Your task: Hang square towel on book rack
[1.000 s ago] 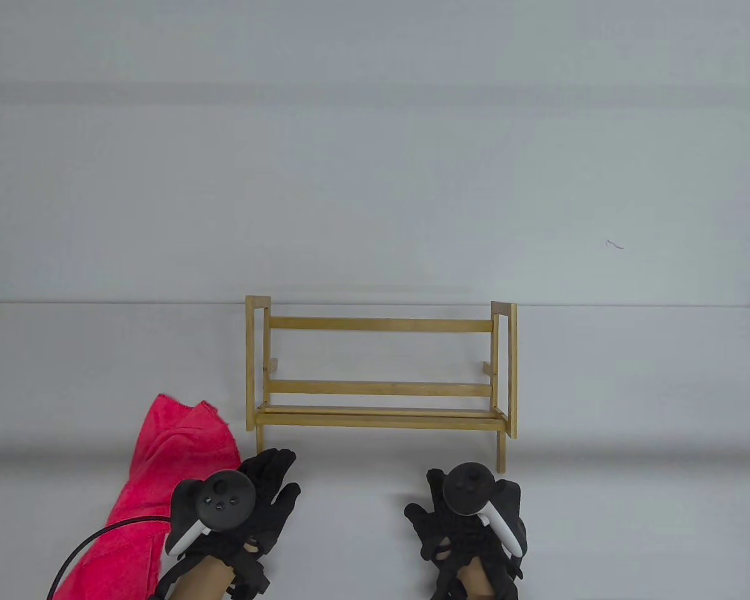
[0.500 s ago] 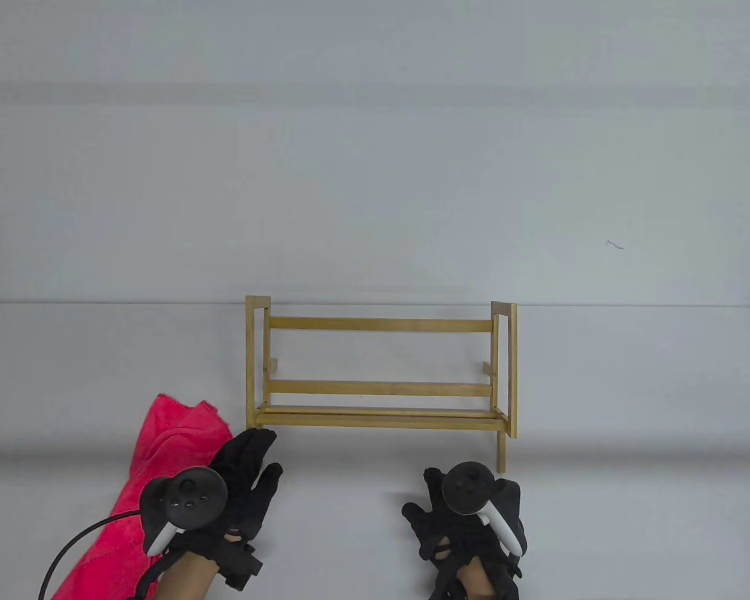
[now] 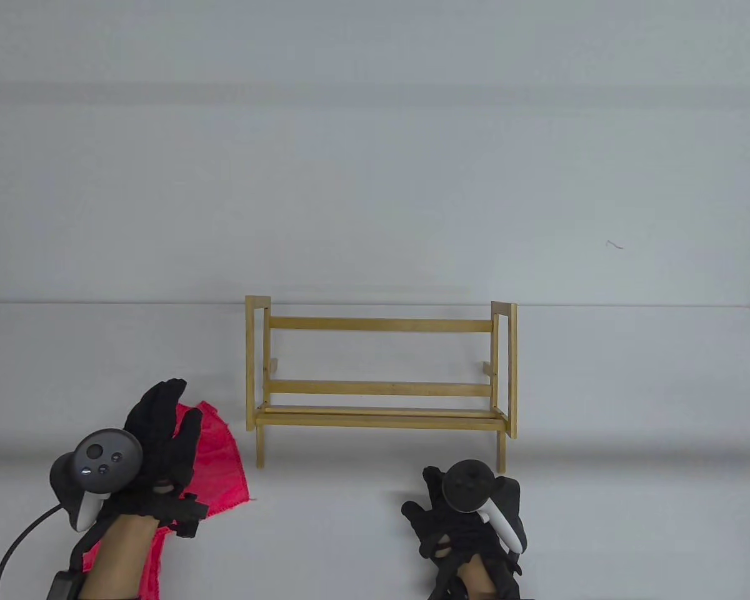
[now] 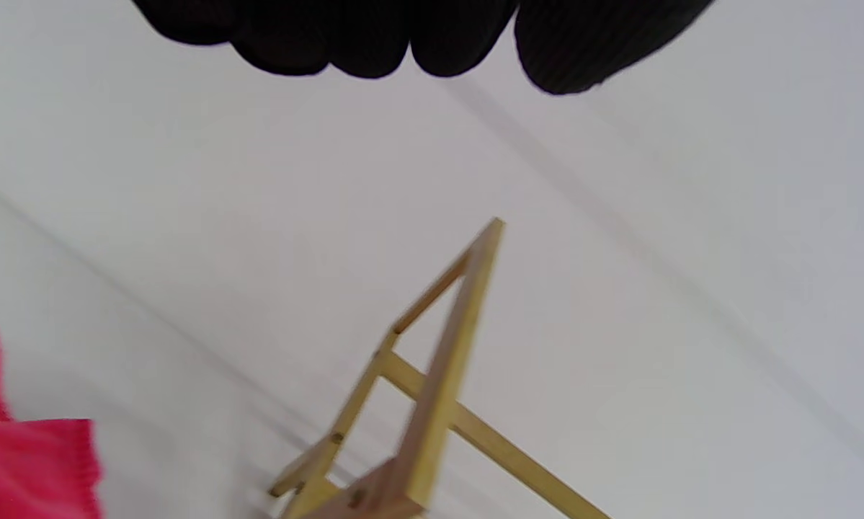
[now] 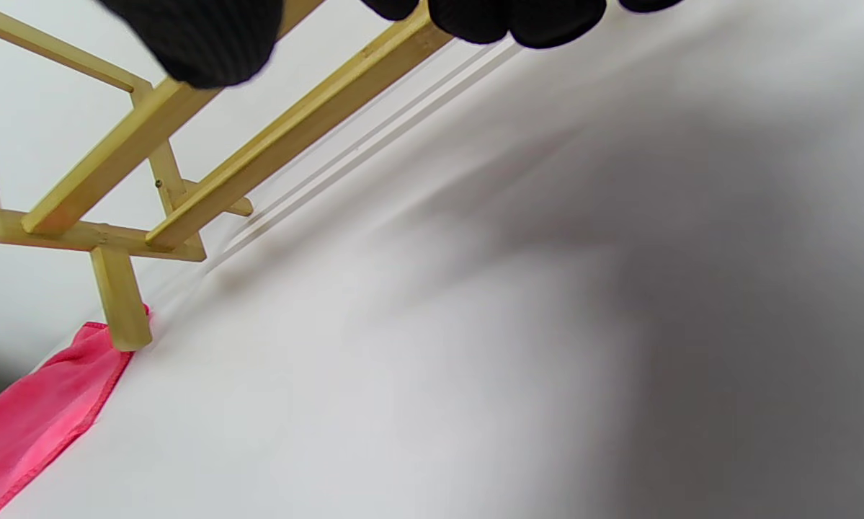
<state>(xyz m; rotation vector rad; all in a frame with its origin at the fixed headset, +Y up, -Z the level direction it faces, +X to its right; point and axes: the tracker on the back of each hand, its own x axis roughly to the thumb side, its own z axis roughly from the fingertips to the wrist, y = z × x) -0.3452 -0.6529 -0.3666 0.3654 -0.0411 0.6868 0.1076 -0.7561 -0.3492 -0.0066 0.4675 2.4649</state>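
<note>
My right hand (image 3: 469, 525) rests flat nearest me, fingers spread, holding nothing. My left hand (image 3: 159, 450), fingers extended, lies over the red square towel (image 3: 222, 462) on the white table (image 3: 631, 406). The wooden book rack (image 3: 380, 375) stands beyond. I see no readable writing.

My left hand (image 3: 162, 450) and right hand (image 3: 469, 531) wear black knit gloves. Each carries a dark round tracker with a white handle. Bare forearms show.

A white table (image 3: 631, 387) with rounded far corners fills the lower half of the table view. Behind it rises a plain pale grey wall (image 3: 375, 156), bearing a small dark mark (image 3: 614, 245). Soft, even light casts faint shadows on the tabletop.
</note>
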